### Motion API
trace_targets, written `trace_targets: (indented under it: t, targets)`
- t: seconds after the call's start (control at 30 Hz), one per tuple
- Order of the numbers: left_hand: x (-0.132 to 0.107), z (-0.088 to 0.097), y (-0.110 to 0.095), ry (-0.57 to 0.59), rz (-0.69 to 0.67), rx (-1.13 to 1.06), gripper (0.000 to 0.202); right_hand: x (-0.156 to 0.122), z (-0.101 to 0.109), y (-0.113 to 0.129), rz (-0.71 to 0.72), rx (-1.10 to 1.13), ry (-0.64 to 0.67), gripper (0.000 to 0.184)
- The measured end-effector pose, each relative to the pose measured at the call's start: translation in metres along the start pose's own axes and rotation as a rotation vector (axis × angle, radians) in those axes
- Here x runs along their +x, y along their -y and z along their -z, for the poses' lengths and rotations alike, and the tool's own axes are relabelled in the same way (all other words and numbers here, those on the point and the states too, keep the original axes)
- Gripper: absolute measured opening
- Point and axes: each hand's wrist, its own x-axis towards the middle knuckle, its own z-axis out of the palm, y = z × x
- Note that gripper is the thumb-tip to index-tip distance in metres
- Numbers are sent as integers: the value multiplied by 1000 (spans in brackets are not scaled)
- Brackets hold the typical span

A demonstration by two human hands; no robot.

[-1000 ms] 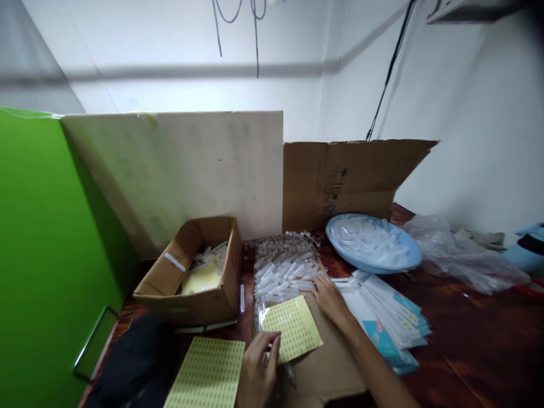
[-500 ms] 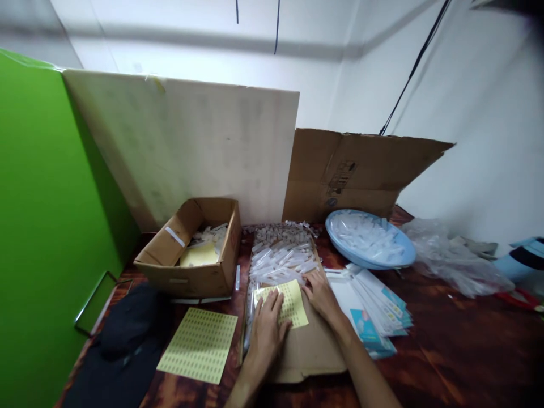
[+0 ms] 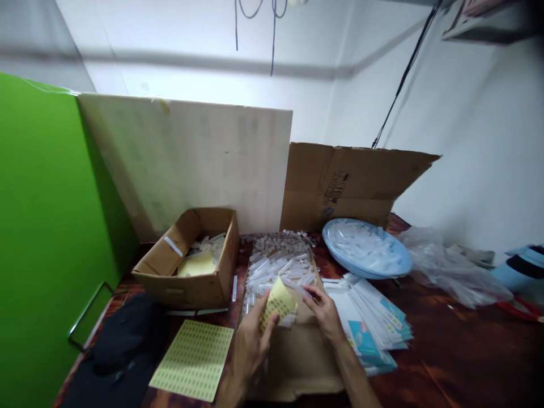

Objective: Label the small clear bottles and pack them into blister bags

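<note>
My left hand [image 3: 251, 339] holds a small yellow sticker sheet [image 3: 278, 302] lifted and curled above a flat piece of cardboard [image 3: 297, 357]. My right hand [image 3: 323, 309] is pinched at the sheet's right edge, by a thin clear packet, fingers together. Just beyond both hands lies a heap of small clear plastic packets [image 3: 278, 266]. A second, larger yellow sticker sheet [image 3: 193, 358] lies flat on the brown table to the left.
An open cardboard box [image 3: 191, 263] with packets and a yellow sheet stands left. A blue basin [image 3: 365, 249] of clear packets, a stack of blue-and-white printed packs [image 3: 374, 320] and crumpled plastic [image 3: 450, 266] lie right. A dark cloth [image 3: 123, 351] sits front left. Boards stand behind.
The small sticker sheet lay flat on the cardboard under my left hand; now it is lifted and curled between both hands. The camera view shifted slightly.
</note>
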Motion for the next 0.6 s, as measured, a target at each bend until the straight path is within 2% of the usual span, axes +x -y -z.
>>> trace_targets:
  t: [0.03,0.13,0.17,0.23,0.3,0.47,0.53,0.6]
  targets:
    - [-1,5,-6,15,1,-12,52,-8,-1,4,-48,128,-26,34]
    - [-2,16,-21,35,-17,8,54,-28,-5,20,-272,740,-171,34]
    - [-3,19,-25,37,-33,29,54,-32,-6,27,-312,881,-223,34]
    - [-3,23,-31,50,-74,78,55,-36,-6,42,-332,993,-271,34]
    - [-5,26,-33,62,-115,140,56,-38,-5,56,-341,986,-203,35]
    - [-9,27,-27,101,-169,283,59,-47,-6,71,-328,662,212,43]
    - [-10,25,-24,85,-191,303,60,-50,-10,71,-309,540,265,39]
    - [-12,24,-24,25,-221,302,54,-53,-15,71,-300,509,250,37]
